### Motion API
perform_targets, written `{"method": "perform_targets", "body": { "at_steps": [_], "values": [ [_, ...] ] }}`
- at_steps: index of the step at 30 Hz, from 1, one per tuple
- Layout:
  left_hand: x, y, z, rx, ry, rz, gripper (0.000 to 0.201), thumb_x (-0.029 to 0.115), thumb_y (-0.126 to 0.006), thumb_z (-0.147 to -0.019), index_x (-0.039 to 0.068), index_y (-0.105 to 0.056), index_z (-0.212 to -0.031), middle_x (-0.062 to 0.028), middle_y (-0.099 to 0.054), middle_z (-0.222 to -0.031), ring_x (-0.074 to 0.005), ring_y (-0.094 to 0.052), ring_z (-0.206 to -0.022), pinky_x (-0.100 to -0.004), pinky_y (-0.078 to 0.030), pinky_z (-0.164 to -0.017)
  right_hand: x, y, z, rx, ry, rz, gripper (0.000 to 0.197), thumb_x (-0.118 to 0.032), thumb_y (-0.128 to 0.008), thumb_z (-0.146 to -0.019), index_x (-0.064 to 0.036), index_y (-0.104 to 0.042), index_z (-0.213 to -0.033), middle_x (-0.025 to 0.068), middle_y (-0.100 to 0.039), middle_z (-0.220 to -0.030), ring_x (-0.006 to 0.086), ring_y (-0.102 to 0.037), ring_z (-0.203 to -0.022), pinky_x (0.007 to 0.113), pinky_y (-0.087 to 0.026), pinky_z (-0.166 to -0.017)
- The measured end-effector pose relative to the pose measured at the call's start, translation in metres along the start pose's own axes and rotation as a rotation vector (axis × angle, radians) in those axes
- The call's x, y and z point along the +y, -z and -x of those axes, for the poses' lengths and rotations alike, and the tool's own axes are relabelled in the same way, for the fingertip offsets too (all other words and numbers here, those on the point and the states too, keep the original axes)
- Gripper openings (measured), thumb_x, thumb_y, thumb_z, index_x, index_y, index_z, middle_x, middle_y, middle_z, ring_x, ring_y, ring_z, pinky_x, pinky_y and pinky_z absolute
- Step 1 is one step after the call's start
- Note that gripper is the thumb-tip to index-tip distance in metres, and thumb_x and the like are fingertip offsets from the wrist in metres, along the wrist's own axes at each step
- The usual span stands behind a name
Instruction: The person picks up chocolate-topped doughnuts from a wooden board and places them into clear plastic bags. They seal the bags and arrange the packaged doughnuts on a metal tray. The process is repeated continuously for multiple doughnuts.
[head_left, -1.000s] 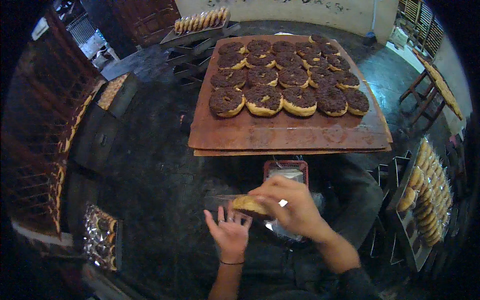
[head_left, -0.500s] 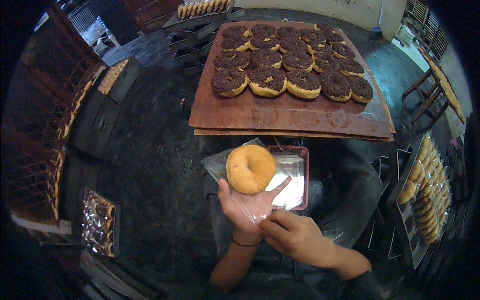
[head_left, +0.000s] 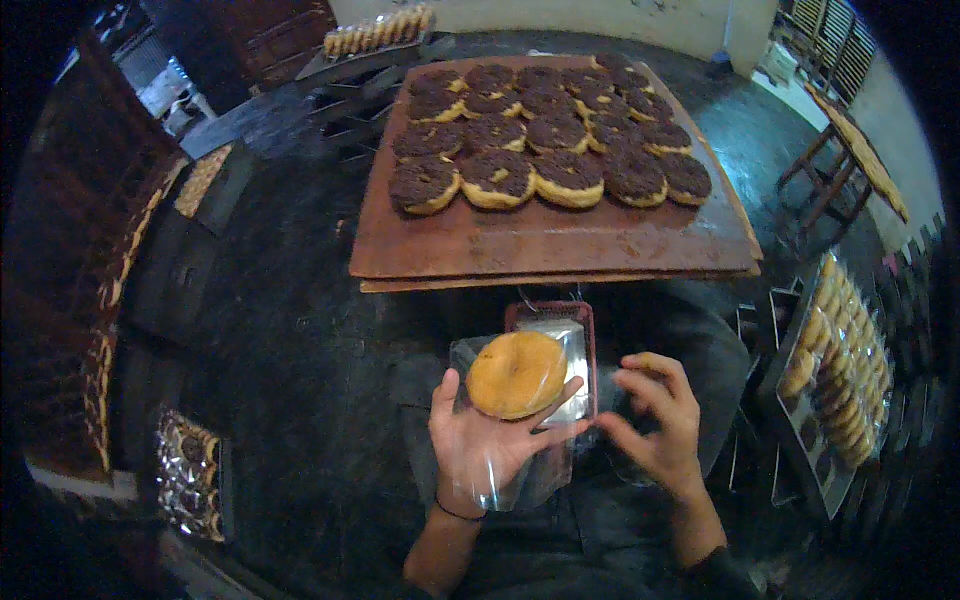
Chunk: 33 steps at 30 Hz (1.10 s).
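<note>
A plain golden doughnut (head_left: 516, 375) sits inside a clear plastic bag (head_left: 505, 485). It rests on my left hand (head_left: 485, 445), palm up with the fingers spread beneath it. The bag's loose end hangs over the palm towards the wrist. To the right, apart from the bag, my right hand (head_left: 655, 420) is raised with thumb and fingers apart, and I see nothing in it. Just beyond the doughnut stands a red plastic basket (head_left: 590, 345) holding a stack of clear bags (head_left: 572, 400), partly hidden by my left hand.
Ahead, a brown board (head_left: 550, 245) bears rows of doughnuts topped with chocolate sprinkles (head_left: 498, 178). On the right, a tray of bagged pastries (head_left: 845, 365) sits on a rack. Bagged chocolate-topped pastries (head_left: 190, 475) lie at left. A wooden bench (head_left: 850, 150) stands far right.
My right hand has let go of the bag's end and moved right, its fingers opening. The bagged doughnut has tipped and sits lower, and the bag's end has loosened over my left palm.
</note>
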<state>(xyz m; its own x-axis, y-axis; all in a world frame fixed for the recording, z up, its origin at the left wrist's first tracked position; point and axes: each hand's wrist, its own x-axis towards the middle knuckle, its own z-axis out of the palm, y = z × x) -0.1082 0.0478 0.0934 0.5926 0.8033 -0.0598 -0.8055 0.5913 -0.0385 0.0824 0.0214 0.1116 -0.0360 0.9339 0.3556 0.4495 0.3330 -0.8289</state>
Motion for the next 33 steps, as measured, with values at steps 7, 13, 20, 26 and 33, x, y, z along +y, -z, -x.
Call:
{"method": "perform_targets", "body": {
  "at_steps": [7, 13, 20, 26, 33],
  "values": [
    [-0.031, 0.0, -0.013, 0.057, -0.063, -0.445, 0.065, 0.048, -0.042, -0.087, 0.006, -0.026, -0.134, -0.0142, -0.031, -0.136, -0.0311, -0.031, -0.125, -0.045, -0.028, -0.101, -0.029, 0.037, -0.02, 0.022, 0.355, -0.198, 0.013, -0.012, -0.062, -0.08, -0.0017, -0.057, -0.087, 0.0131, -0.062, -0.088, 0.0313, -0.062, -0.086, 0.039, -0.05, -0.075],
    [-0.064, 0.045, -0.042, 0.005, -0.124, -1.343, 0.017, 0.011, -0.056, -0.086, 0.0, -0.054, -0.098, -0.0093, -0.05, -0.112, -0.0117, -0.053, -0.091, -0.0249, -0.045, -0.076, 0.019, 0.057, 0.033, 0.249, -0.512, -0.766, 0.011, -0.012, -0.049, -0.09, -0.0019, -0.051, -0.094, 0.0067, -0.061, -0.082, 0.0179, -0.061, -0.078, 0.027, -0.05, -0.07],
    [-0.096, 0.058, -0.063, 0.338, -0.357, -1.291, 0.011, 0.005, -0.059, -0.083, 0.0, -0.053, -0.091, -0.0062, -0.058, -0.085, -0.0098, -0.055, -0.077, -0.0202, -0.044, -0.068, 0.081, 0.056, 0.08, 0.575, -0.539, -0.506, 0.01, -0.005, -0.048, -0.089, -0.0047, -0.045, -0.099, -0.0007, -0.047, -0.067, 0.0043, -0.043, -0.056, 0.018, -0.033, -0.05],
    [-0.098, 0.062, -0.05, 0.293, -0.146, -1.532, 0.019, -0.002, -0.064, -0.078, 0.002, -0.057, -0.096, -0.0036, -0.051, -0.092, -0.0081, -0.053, -0.079, -0.0185, -0.043, -0.066, 0.077, 0.059, 0.094, 0.372, -0.528, -0.401, 0.013, -0.011, -0.066, -0.078, -0.0013, -0.061, -0.085, 0.0005, -0.054, -0.072, 0.0048, -0.047, -0.062, 0.018, -0.035, -0.054],
    [-0.079, 0.008, -0.071, -0.004, -0.237, -1.724, 0.018, 0.005, -0.07, -0.073, 0.0, -0.066, -0.09, -0.0058, -0.046, -0.112, -0.0094, -0.051, -0.077, -0.0203, -0.044, -0.067, 0.055, 0.1, 0.055, 0.226, -0.432, -0.334, 0.018, -0.02, -0.069, -0.076, -0.0043, -0.069, -0.085, 0.0028, -0.049, -0.071, 0.0113, -0.047, -0.068, 0.024, -0.037, -0.06]
  ]
}}
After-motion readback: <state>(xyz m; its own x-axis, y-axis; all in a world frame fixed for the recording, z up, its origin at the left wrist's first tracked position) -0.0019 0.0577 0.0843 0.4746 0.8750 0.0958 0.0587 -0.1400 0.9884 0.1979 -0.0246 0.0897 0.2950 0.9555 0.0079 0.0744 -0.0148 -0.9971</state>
